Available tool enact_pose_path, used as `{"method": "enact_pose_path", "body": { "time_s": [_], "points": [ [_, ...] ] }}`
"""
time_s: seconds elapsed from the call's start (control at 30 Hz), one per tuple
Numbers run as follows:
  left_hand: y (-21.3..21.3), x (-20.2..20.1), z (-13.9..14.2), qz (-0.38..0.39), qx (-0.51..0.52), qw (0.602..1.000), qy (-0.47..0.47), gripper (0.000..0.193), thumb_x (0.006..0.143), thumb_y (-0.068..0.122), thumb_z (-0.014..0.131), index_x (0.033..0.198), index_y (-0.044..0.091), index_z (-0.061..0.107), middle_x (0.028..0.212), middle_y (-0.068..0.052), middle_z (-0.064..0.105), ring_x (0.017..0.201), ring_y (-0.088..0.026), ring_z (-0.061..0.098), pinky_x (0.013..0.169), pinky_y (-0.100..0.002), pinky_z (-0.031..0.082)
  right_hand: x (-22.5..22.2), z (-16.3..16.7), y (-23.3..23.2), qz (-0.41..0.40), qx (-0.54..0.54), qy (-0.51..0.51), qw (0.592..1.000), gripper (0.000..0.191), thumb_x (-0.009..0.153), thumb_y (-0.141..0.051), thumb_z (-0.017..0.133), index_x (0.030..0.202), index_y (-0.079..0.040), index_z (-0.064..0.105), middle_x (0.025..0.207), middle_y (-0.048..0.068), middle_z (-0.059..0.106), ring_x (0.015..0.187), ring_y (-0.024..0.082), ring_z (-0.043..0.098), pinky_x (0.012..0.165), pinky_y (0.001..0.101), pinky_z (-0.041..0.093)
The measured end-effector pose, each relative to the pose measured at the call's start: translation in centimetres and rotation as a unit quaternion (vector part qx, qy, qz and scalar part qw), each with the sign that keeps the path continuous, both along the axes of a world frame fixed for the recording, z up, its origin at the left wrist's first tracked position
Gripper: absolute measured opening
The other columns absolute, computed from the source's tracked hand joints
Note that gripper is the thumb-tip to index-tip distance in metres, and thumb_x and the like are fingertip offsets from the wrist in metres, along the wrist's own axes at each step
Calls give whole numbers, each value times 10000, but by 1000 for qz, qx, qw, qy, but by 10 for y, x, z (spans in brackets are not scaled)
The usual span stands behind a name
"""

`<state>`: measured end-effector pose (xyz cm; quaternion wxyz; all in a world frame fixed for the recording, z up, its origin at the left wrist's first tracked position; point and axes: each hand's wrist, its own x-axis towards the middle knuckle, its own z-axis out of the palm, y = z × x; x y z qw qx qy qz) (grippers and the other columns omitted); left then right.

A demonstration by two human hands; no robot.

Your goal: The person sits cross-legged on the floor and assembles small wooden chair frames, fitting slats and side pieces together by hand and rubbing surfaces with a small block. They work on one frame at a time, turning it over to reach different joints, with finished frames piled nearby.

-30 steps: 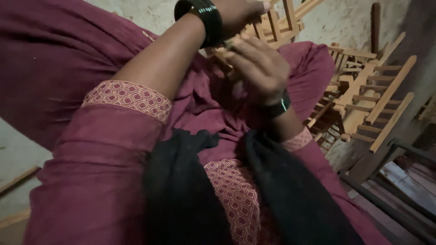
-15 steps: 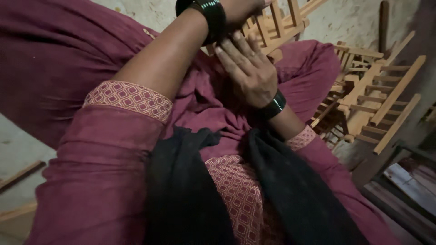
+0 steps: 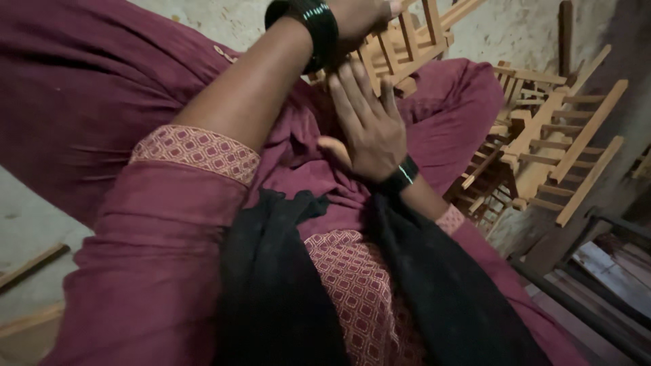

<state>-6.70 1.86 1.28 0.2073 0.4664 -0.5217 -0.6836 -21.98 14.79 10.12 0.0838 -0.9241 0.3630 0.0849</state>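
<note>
clothing: maroon cloth garment (image 3: 102, 88) fills most of the view, with a patterned pink-and-maroon cuff (image 3: 196, 149) at the left forearm and a black cloth scarf (image 3: 271, 291) hanging down the front
stacked frames: pale wooden slatted frames (image 3: 556, 142) lie piled at the right, well apart from both hands, beside the maroon knee
held frame: small pale wooden slatted frame (image 3: 407, 47) sits at the top centre, above the lap, just beyond the right hand's fingertips
left hand: left hand (image 3: 359, 13) reaches to the top edge, closed over the near end of the small frame; its fingers are mostly cut off by the edge
right hand: right hand (image 3: 369, 129) lies open, fingers straight and together, pointing up at the small frame, holding nothing
bangles: black glossy bangles (image 3: 308, 27) on the left wrist, a black band (image 3: 400, 177) on the right wrist
</note>
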Motion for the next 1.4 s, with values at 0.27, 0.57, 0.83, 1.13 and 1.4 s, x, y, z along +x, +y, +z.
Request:
{"method": "enact_pose_path", "body": {
  "time_s": [0.27, 0.57, 0.83, 1.13, 1.4],
  "points": [
    [3, 0, 2, 7, 89, 996, 12, 497, 953, 590, 522, 1008, 113, 650, 736, -102, 626, 656, -230, 659, 585, -457, 568, 2, 8, 8, 18, -35, -32, 999, 749, 1070, -527, 627, 1524, 55, 498, 1589, 234, 447, 1520, 369, 335, 1256, 529, 188],
    [-2, 7, 24, 12, 160, 986, 48, 495, 971, 556, 545, 1095, 86, 639, 776, -90, 576, 666, -268, 602, 639, -530, 551, 27, 0, -22, -62, -132, -217, 965, 234, 974, -41, 708, 1206, -6, 719, 1165, 133, 726, 1060, 319, 697, 944, 410, 569],
    [0, 10, 26, 13, 165, 986, 14, 475, 980, 565, 510, 1158, 143, 635, 826, -50, 652, 631, -182, 637, 553, -475, 540, 9, 19, -49, -41, -281, -181, 942, 157, 978, -42, 732, 1116, -67, 803, 1108, 70, 756, 972, 267, 702, 832, 392, 591],
    [-11, -6, 5, -25, 97, 995, 0, 510, 1042, 526, 470, 981, 65, 679, 708, -26, 591, 583, -175, 566, 552, -402, 492, -4, 40, -37, 80, -153, -44, 984, 205, 1042, -107, 692, 1214, -56, 790, 1282, 103, 743, 1264, 272, 685, 1034, 405, 590],
    [-8, -2, 8, 4, 46, 998, -39, 500, 1041, 481, 418, 1024, 55, 681, 725, -98, 685, 614, -204, 736, 536, -413, 641, 6, 13, -56, 69, -161, -129, 976, 345, 975, -251, 735, 1212, -1, 742, 1254, 163, 716, 1215, 320, 682, 977, 408, 603]
  ]
}}
